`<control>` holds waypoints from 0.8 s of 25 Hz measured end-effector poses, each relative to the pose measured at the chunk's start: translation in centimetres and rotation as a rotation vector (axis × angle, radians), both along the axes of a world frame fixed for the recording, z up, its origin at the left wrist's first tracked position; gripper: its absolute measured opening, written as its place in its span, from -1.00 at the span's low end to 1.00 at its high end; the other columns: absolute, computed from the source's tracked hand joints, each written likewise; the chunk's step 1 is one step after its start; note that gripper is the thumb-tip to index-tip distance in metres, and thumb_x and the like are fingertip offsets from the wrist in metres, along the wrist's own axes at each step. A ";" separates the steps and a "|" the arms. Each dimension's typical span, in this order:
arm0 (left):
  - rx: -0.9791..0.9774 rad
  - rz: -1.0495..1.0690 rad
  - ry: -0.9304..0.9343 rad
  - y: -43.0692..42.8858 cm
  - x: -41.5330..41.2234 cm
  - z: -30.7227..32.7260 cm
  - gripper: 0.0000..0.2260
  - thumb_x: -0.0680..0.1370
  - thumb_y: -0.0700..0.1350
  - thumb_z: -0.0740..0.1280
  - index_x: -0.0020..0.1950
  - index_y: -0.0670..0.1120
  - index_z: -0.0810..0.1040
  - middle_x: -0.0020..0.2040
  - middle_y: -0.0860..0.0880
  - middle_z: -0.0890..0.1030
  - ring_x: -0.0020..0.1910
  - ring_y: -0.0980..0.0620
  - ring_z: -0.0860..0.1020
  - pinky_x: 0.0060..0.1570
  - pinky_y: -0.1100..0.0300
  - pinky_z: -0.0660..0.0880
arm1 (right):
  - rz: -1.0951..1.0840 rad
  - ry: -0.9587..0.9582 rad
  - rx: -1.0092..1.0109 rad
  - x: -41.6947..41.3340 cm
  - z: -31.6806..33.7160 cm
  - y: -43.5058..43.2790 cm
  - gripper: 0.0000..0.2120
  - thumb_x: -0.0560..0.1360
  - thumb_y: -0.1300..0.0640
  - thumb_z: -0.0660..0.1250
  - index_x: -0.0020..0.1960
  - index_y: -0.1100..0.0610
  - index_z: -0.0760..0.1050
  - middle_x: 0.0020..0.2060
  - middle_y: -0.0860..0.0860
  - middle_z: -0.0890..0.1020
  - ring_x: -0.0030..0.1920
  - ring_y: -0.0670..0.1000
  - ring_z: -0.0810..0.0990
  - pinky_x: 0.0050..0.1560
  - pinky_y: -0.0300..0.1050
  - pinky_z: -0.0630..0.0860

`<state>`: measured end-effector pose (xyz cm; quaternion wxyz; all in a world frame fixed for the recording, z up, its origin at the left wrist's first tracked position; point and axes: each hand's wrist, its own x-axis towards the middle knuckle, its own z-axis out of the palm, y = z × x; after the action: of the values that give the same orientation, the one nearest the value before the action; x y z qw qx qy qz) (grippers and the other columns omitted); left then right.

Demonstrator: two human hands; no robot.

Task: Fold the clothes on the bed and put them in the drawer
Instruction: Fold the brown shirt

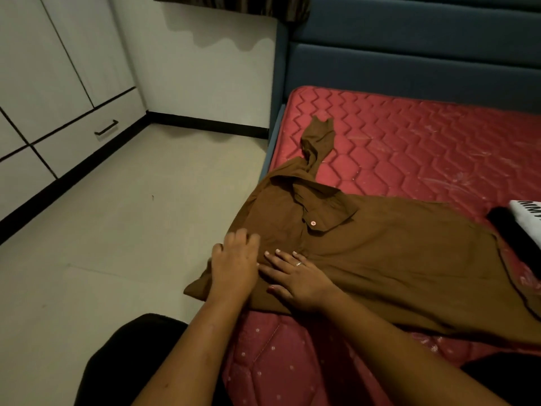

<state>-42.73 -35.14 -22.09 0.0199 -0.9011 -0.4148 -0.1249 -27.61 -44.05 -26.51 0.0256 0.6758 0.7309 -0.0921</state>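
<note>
In the head view, the brown shirt (380, 259) lies face up across the near part of the red mattress (424, 148). Its collar (319, 206) is toward the mattress's left edge and its body runs toward the right side. One sleeve (317, 142) trails further up the mattress toward the head end, twisted and bunched. The other shoulder and sleeve (199, 288) droop over the left edge.

The right hand (295, 276) lies flat on the chest of the shirt with its fingers spread, pressing the cloth down and holding nothing. The left hand (234, 265) is on the shoulder fabric right at the mattress's left edge. Its fingers are bent and blurred, so I cannot tell whether they pinch the cloth or only rest on it.

The shirt looks thin, light and limp. It should slide easily on the quilted mattress and hold a crease only while pressed. The best holds are probably the shoulder seam and the sleeve cuff, with one palm pinning the body so it does not drag. The twisted far sleeve probably needs straightening first.

A black-and-white garment (524, 230) sits at the mattress's right side, touching the shirt's lower part. The drawer (87, 136), closed, is off the mattress across the floor to its left.
</note>
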 end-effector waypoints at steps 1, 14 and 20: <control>-0.034 -0.105 -0.012 -1.5 1.5 -0.1 -0.65 0.53 -0.03 0.30 0.31 0.02 0.40 0.31 -0.04 0.39 0.25 -0.06 0.39 0.14 0.02 0.35 | 0.046 -0.009 -0.010 1.5 0.6 -1.1 -0.36 0.55 -0.30 -0.19 0.53 -0.07 0.17 0.53 -0.01 0.19 0.53 0.06 0.11 0.49 0.14 0.06; -0.128 -0.564 0.279 -16.2 13.2 -5.4 -0.28 0.16 0.34 0.50 0.27 0.20 0.47 0.30 -0.01 0.54 0.21 -0.05 0.57 -0.10 -0.18 0.56 | -1.354 0.187 -0.108 24.5 3.7 -24.1 -0.48 0.54 0.04 0.19 0.49 -0.07 0.25 0.42 0.15 0.33 0.38 0.24 0.34 0.37 0.12 0.33; -0.122 -0.592 0.231 -18.6 15.7 -5.7 -0.31 0.21 0.14 0.57 0.31 0.22 0.45 0.32 0.04 0.52 0.23 -0.03 0.55 -0.06 -0.16 0.55 | -1.566 0.321 0.317 25.3 4.5 -23.0 -0.86 0.56 0.05 0.25 0.08 -0.03 0.54 0.18 0.08 0.57 0.20 0.16 0.52 0.24 0.03 0.35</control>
<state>-27.05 -53.71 -27.80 -0.0244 -0.9903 -0.1365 0.0031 -2.29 -67.08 -22.01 -0.2471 0.9650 0.0455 -0.0746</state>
